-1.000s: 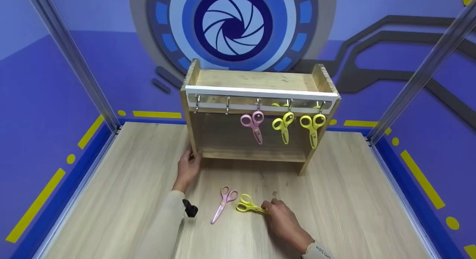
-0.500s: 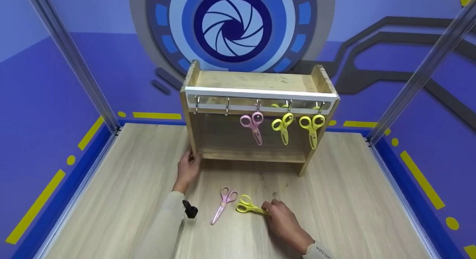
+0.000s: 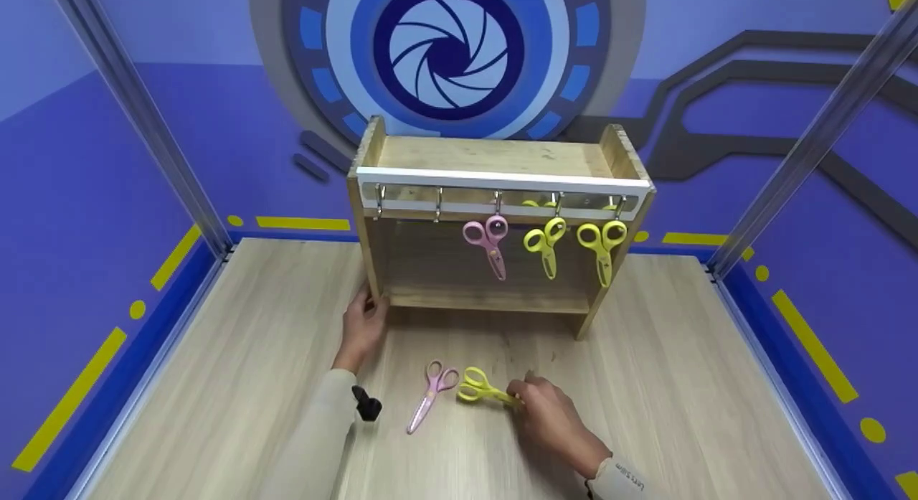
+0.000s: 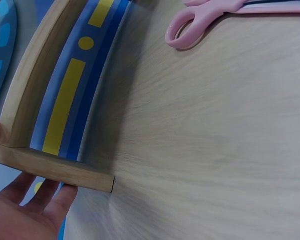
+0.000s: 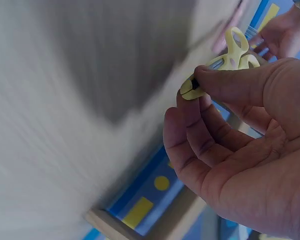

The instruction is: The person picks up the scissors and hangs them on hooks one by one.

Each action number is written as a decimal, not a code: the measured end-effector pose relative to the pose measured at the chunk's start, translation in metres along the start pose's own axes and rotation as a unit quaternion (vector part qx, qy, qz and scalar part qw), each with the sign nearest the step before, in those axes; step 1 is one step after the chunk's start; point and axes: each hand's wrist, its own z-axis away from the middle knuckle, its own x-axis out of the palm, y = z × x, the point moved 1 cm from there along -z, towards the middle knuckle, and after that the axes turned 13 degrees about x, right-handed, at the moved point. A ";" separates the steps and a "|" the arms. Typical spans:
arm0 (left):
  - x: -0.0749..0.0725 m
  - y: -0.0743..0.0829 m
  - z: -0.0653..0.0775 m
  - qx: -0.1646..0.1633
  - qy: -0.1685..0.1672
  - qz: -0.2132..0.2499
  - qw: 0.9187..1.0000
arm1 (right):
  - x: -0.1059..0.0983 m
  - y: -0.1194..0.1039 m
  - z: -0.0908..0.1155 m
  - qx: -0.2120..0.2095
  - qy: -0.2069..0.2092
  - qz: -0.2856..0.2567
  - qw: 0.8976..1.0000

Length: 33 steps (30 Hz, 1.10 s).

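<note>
My right hand (image 3: 551,417) pinches a pair of yellow scissors (image 3: 486,393) by the blade end, handles pointing left. Thumb and fingertips meet over the blade tip of these yellow scissors (image 5: 234,59) in the right wrist view. Just left of them, pink scissors (image 3: 429,398) lie on the table, loops toward the shelf. My left hand (image 3: 363,330) grips the lower left side of a wooden shelf (image 3: 488,301); the left wrist view shows fingers behind the shelf's wooden foot (image 4: 54,168). One pink pair of scissors (image 3: 495,254) and two yellow pairs (image 3: 549,257) hang from the shelf's hooks.
A white hook rail (image 3: 466,176) runs along the shelf's upper front; its two leftmost hooks (image 3: 439,202) carry nothing. Blue printed panels (image 3: 86,220) enclose the table at the back and sides. A small black piece (image 3: 368,405) sits at the left sleeve.
My right hand has shifted slightly right and up with the yellow scissors, whose handles have risen a little. The left hand and the shelf stay put.
</note>
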 end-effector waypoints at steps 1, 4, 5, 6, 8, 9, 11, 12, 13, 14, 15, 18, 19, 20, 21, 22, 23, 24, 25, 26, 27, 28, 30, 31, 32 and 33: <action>0.000 0.000 0.000 0.000 0.000 -0.001 1.000 | -0.004 -0.002 -0.002 0.002 0.004 0.002 1.000; 0.000 0.001 0.000 0.002 0.002 -0.005 1.000 | -0.019 -0.007 -0.008 0.008 0.016 0.002 1.000; 0.000 0.001 0.001 0.001 0.002 -0.004 1.000 | -0.024 -0.009 -0.010 0.011 0.019 0.000 1.000; 0.000 0.001 0.001 -0.001 0.001 -0.003 1.000 | -0.029 -0.011 -0.012 0.011 0.025 -0.003 1.000; 0.000 0.001 0.001 -0.004 0.000 -0.002 1.000 | -0.041 -0.015 -0.017 0.003 0.044 -0.006 0.999; 0.000 0.001 0.001 -0.006 -0.001 -0.002 1.000 | -0.047 -0.017 -0.019 -0.003 0.056 -0.007 0.998; 0.000 0.002 0.001 -0.008 -0.003 0.001 1.000 | -0.059 -0.021 -0.023 -0.019 0.085 -0.014 0.996; 0.000 0.002 0.001 -0.009 -0.004 0.001 1.000 | -0.065 -0.022 -0.026 -0.027 0.099 -0.019 0.995; 0.000 0.002 0.001 -0.009 -0.004 0.001 1.000 | -0.071 -0.024 -0.028 -0.036 0.111 -0.025 0.993; 0.000 0.001 0.001 -0.008 -0.003 0.000 1.000 | -0.077 -0.027 -0.030 -0.043 0.122 -0.033 0.991; 0.000 0.002 0.001 -0.007 -0.002 -0.001 1.000 | -0.082 -0.029 -0.032 -0.049 0.132 -0.043 0.989; 0.000 0.002 0.001 -0.005 -0.001 -0.007 1.000 | -0.095 -0.036 -0.038 -0.066 0.158 -0.069 0.983; 0.000 0.002 0.001 -0.005 -0.001 -0.008 1.000 | -0.099 -0.039 -0.040 -0.072 0.167 -0.075 0.981; 0.000 0.001 0.001 -0.005 -0.001 -0.008 1.000 | -0.102 -0.042 -0.042 -0.077 0.175 -0.081 0.978; 0.000 0.002 0.001 -0.006 -0.002 -0.007 1.000 | -0.104 -0.044 -0.044 -0.080 0.184 -0.087 0.976; 0.000 0.002 0.001 -0.007 -0.003 -0.007 1.000 | -0.107 -0.047 -0.045 -0.083 0.191 -0.092 0.974; 0.000 0.002 0.001 -0.008 -0.004 -0.006 1.000 | -0.109 -0.050 -0.046 -0.085 0.198 -0.097 0.972; 0.000 0.002 0.001 -0.008 -0.005 -0.005 1.000 | -0.112 -0.053 -0.047 -0.086 0.205 -0.101 0.970; 0.000 0.001 0.001 -0.008 -0.005 -0.005 1.000 | -0.114 -0.056 -0.048 -0.086 0.210 -0.105 0.968; 0.000 0.001 0.001 -0.008 -0.004 -0.006 1.000 | -0.116 -0.059 -0.048 -0.087 0.214 -0.109 0.967; 0.000 0.001 0.001 -0.005 -0.002 -0.005 1.000 | -0.118 -0.062 -0.050 -0.089 0.218 -0.115 0.965; 0.000 0.001 0.000 -0.003 0.001 -0.005 1.000 | -0.120 -0.065 -0.050 -0.090 0.221 -0.121 0.964; 0.000 0.001 0.000 0.003 0.004 -0.008 1.000 | -0.124 -0.072 -0.053 -0.094 0.223 -0.134 0.961; 0.000 0.001 -0.001 0.005 0.007 -0.008 1.000 | -0.125 -0.076 -0.054 -0.095 0.222 -0.140 0.960; 0.000 0.001 -0.001 0.006 0.008 -0.009 1.000 | -0.127 -0.080 -0.055 -0.095 0.221 -0.147 0.959; 0.001 0.001 -0.001 0.006 0.009 -0.009 1.000 | -0.128 -0.084 -0.056 -0.095 0.219 -0.153 0.959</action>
